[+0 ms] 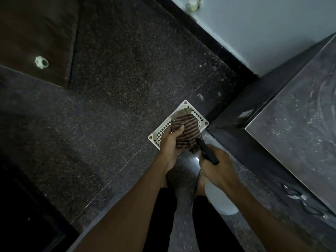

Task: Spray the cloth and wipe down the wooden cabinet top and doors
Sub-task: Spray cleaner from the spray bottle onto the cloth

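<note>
The view looked straight down at a dark speckled stone floor (112, 73). The left hand (171, 142) was closed around a bunched striped cloth (187, 131), brown and pale bands, thumb pressed across its near edge. The cloth hung just above a white slotted basket (160, 133) that sat on the floor; whether the two touched could not be told. The right hand (218, 170) gripped a spray bottle (221, 200), its black nozzle head (207, 151) pointed at the cloth and nearly touching its lower fold, the white body showing below the wrist. No label or writing could be read on the bottle, the basket or the cloth. To the right stood the wooden cabinet (298, 124), its top surface dusty and streaked with pale swirls; a small pale tag (246, 113) on its dark side was too blurred to read. A pale wall (263, 30) rose behind it. Dark trouser legs (163, 224) showed between the forearms.
</note>
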### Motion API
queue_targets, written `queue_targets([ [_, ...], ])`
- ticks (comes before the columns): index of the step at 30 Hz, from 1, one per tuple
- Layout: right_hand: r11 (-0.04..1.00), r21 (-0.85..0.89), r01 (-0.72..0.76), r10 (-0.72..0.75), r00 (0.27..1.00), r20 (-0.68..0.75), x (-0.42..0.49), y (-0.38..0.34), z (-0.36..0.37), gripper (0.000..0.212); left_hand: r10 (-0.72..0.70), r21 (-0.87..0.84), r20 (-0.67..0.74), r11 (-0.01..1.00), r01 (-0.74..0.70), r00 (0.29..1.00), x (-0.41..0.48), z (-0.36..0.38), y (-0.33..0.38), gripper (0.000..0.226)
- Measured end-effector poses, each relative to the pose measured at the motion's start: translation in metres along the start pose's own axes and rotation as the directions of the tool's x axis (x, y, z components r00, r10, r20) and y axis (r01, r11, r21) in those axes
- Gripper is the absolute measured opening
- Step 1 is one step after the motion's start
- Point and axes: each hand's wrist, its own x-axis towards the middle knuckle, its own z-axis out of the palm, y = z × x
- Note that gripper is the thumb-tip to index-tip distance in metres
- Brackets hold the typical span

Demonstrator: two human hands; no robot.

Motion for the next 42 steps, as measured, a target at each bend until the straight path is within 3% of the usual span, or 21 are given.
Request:
queue_targets([
  [5, 0.995, -0.097, -0.025, 0.024, 1.000, -0.009, -0.003, -0.002, 0.006, 0.019, -0.015, 0.021, 0.043, 1.000, 0.014, 0.999, -0.005, 0.005, 0.002, 0.045],
  [10, 0.985, -0.054, -0.165, 0.159, 0.982, -0.099, -0.006, -0.003, 0.009, 0.031, -0.022, 0.047, 0.065, 0.999, 0.018, 0.998, -0.007, 0.010, 0.003, 0.051],
  [16, 0.997, -0.074, -0.022, 0.013, 0.992, -0.125, -0.014, -0.012, 0.009, 0.025, -0.043, 0.061, 0.061, 0.997, 0.040, 0.997, -0.009, 0.012, 0.005, 0.057],
  [19, 0.997, -0.079, 0.022, -0.032, 0.991, -0.132, -0.015, -0.020, 0.009, 0.006, -0.057, 0.047, 0.078, 0.997, 0.053, 0.995, -0.012, 0.013, 0.009, 0.057],
  [24, 0.981, -0.053, -0.186, 0.174, 0.970, -0.169, -0.005, -0.028, 0.005, 0.024, -0.050, 0.062, 0.066, 0.997, 0.045, 0.997, -0.015, 0.012, 0.016, 0.056],
  [27, 0.970, -0.055, -0.235, 0.224, 0.961, -0.160, 0.000, -0.034, 0.000, 0.026, -0.046, 0.078, 0.054, 0.996, 0.042, 0.997, -0.015, 0.012, 0.020, 0.054],
  [33, 0.989, -0.149, 0.018, -0.034, 0.993, -0.112, -0.006, -0.046, -0.003, 0.010, -0.028, 0.105, 0.054, 0.994, 0.022, 0.998, -0.013, 0.010, 0.026, 0.051],
  [35, 0.983, -0.178, 0.037, -0.053, 0.995, -0.088, -0.004, -0.049, -0.001, 0.005, -0.030, 0.099, 0.059, 0.995, 0.024, 0.998, -0.014, 0.009, 0.028, 0.049],
  [42, 0.983, -0.104, -0.153, 0.141, 0.983, -0.114, 0.012, -0.052, 0.003, 0.013, -0.036, 0.130, 0.045, 0.991, 0.030, 0.998, -0.015, 0.010, 0.037, 0.043],
])
